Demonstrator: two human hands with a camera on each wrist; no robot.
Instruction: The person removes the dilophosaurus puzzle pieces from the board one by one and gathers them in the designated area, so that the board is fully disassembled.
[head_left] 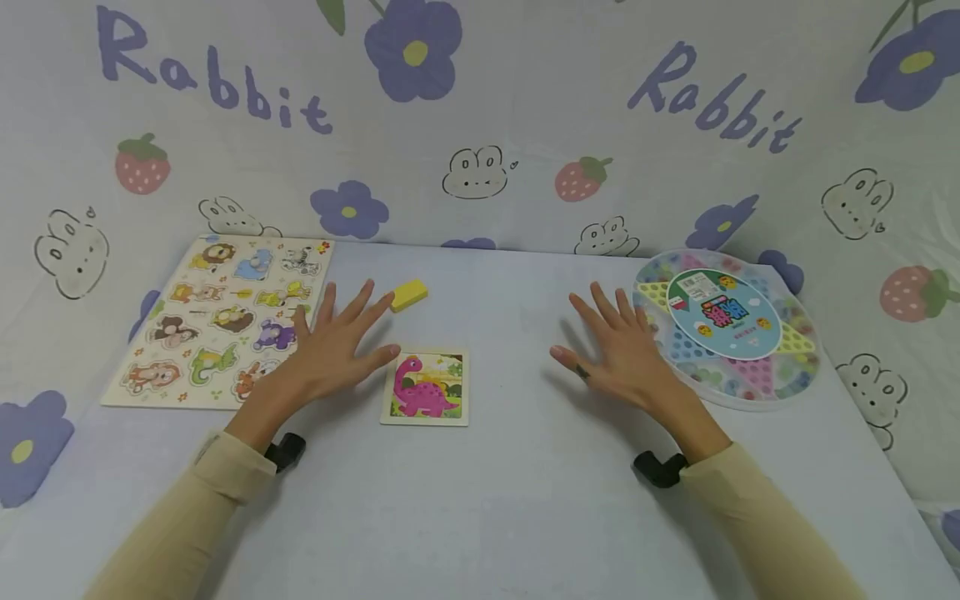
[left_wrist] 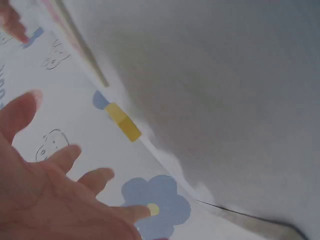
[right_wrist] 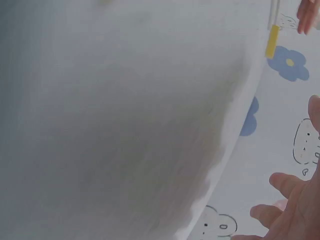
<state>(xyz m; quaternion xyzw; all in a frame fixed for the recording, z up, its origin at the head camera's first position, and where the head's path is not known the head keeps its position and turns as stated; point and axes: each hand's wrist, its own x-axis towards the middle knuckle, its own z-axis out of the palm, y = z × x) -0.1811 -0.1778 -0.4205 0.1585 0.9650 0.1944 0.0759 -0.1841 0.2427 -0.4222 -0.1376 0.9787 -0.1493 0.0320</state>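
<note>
My left hand [head_left: 333, 346] is held over the table with its fingers spread, holding nothing. In the head view it overlaps the right edge of an animal puzzle board [head_left: 168, 342]. Just right of its thumb lies a small square puzzle [head_left: 427, 408] with a pink dinosaur. Beyond its fingertips is a yellow block [head_left: 409, 295], which also shows in the left wrist view [left_wrist: 123, 122]. My right hand [head_left: 622, 354], likewise empty with fingers spread, is nearest to a round, clear-lidded game box [head_left: 798, 367] that its fingers partly overlap in the head view.
A white cloth covers the table [head_left: 510, 517]. Behind it hangs a patterned backdrop [head_left: 517, 100] with rabbits, flowers and strawberries. The puzzle board lies at the left and the round box at the right. Dark wrist cameras [head_left: 660, 469] sit below both wrists.
</note>
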